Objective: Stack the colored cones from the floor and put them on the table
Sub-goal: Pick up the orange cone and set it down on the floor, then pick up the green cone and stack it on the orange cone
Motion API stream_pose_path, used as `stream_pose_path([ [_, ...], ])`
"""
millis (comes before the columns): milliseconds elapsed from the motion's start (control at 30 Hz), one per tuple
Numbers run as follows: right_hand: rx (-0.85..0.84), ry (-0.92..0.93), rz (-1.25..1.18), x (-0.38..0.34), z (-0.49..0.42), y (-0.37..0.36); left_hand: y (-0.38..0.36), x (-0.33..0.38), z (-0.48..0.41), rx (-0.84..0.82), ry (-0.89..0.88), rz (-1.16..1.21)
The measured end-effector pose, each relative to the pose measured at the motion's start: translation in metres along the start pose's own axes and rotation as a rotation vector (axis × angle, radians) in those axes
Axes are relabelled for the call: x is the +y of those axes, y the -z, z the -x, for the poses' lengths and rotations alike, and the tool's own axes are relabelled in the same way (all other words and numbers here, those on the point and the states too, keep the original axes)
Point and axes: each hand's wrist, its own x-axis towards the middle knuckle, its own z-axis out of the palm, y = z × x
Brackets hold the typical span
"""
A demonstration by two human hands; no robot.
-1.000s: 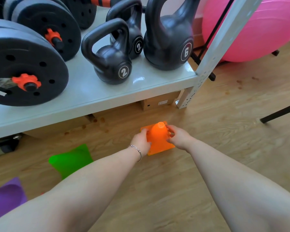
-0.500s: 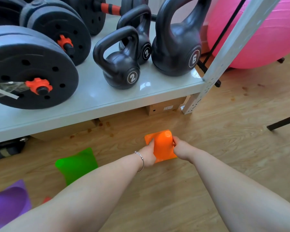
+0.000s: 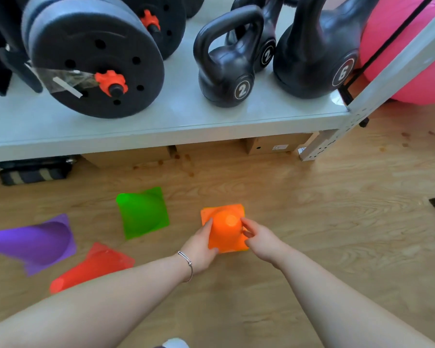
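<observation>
Nearest, two bare forearms reach in from the bottom edge toward the centre. The left hand (image 3: 200, 249), w/ a thin bracelet (image 3: 188, 264) on the wrist, is closed on the left side of the orange cone (image 3: 225, 228); the right hand (image 3: 260, 238) pinches its right side w/ thumb and fingertips. This cone stands upright on the wood floor (image 3: 337, 234), tip toward the camera, square base below. A thin yellowish edge shows around the base; I cannot tell if it is a second cone under it.

At approx. 9 o'clock from the orange cone, near the left forearm, a red cone (image 3: 96, 264) lies on its side, partly hidden by the arm. Just beside it at 10 o'clock lies a purple cone (image 3: 35, 243), also on its side, its open base facing right, the inside looks hollow. At 11 o'clock from the orange one, well apart from the hands, a green cone (image 3: 142, 213) lies tilted, tip pointing up-left.

Farther, at 12 o'clock, is a low white table (image 3: 161, 126). Under it are cardboard boxes (image 3: 274, 145) and a dark bag (image 3: 34, 170); contents not visible. On top stand a kettlebell (image 3: 227, 71) marked 2, a bigger one (image 3: 317, 54) marked 6, and black weight plates (image 3: 93, 59) w/ orange collars. At 2 o'clock, behind the table's post, is a pink ball (image 3: 412, 59).
</observation>
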Motion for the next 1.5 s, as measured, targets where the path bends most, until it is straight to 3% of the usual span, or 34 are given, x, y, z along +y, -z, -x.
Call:
stream_pose_path([
  [467, 0.03, 0.039, 0.063, -0.012, 0.003, -0.024, 0.013, -0.047, 0.015, -0.021, 0.013, 0.175],
  [567, 0.039, 0.045, 0.129, -0.017, 0.003, -0.019, 0.016, -0.048, 0.014, -0.033, -0.017, 0.07],
  [700, 0.072, 0.168, 0.557, -0.02, 0.006, -0.015, 0.013, -0.045, 0.012, -0.003, -0.095, -0.302],
  [800, 0.106, 0.229, 0.977, -0.025, 0.013, -0.017, 0.005, -0.047, 0.009, 0.071, -0.058, -0.602],
  [867, 0.164, 0.26, 1.238, -0.031, 0.018, -0.017, 0.003, -0.049, 0.011, 0.121, -0.033, -0.714],
  [933, 0.205, 0.273, 1.345, -0.04, 0.018, -0.015, 0.007, -0.051, 0.015, 0.168, -0.028, -0.76],
  [1100, 0.258, 0.323, 1.391, -0.088, 0.005, -0.001, 0.036, -0.068, 0.03, 0.259, 0.034, -0.746],
  [1233, 0.231, 0.402, 1.434, -0.136, 0.001, -0.005, 0.06, -0.087, 0.05, 0.218, 0.072, -0.713],
  [1367, 0.206, 0.488, 1.414, -0.181, 0.002, -0.034, 0.085, -0.105, 0.07, 0.254, 0.16, -0.71],
  [1500, 0.08, 0.505, 1.387, -0.209, 0.001, -0.082, 0.117, -0.122, 0.07, 0.339, 0.287, -0.644],
])
